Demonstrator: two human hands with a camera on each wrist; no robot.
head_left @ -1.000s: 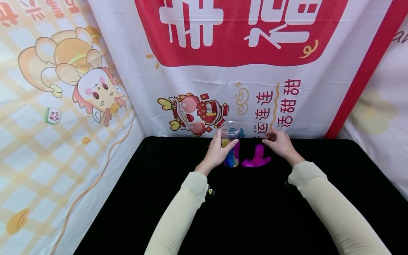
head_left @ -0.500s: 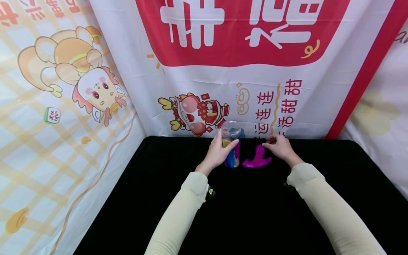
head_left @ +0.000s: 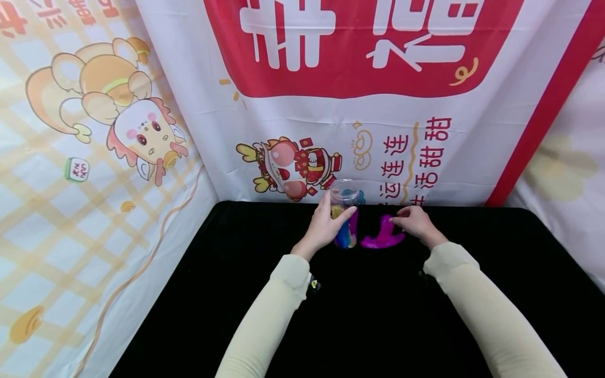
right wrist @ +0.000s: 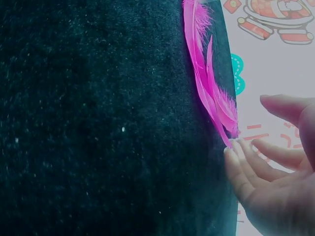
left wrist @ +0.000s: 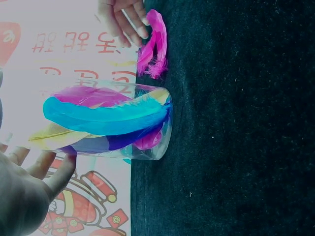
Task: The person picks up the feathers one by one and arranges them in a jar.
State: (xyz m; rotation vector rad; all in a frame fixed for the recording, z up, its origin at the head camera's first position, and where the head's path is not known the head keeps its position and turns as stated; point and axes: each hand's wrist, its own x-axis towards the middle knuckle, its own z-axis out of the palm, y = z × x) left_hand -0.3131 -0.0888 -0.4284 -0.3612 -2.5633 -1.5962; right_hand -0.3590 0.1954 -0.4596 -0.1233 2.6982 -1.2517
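Observation:
My left hand (head_left: 323, 223) grips a clear jar (head_left: 350, 197) standing upright near the table's back edge. Inside it are several feathers; a turquoise feather (left wrist: 103, 118), a yellow feather (left wrist: 47, 137) and a magenta feather (left wrist: 86, 96) show through the wall in the left wrist view. To the right of the jar, magenta feathers (head_left: 384, 236) lie on the black cloth. My right hand (head_left: 418, 223) is beside them, its fingertips (right wrist: 231, 152) right at the feathers' ends. In the right wrist view its thumb stands well apart from the fingers.
A black-covered table (head_left: 378, 315) spreads out in front of me. Behind it hangs a white and red printed cloth (head_left: 198, 94), right at the table's back edge. A yellow-checked cloth (head_left: 52, 220) hangs along the left side.
My right hand has come down from beside the back cloth to the magenta feathers. The left hand keeps its hold on the jar, and the feathers lie as before.

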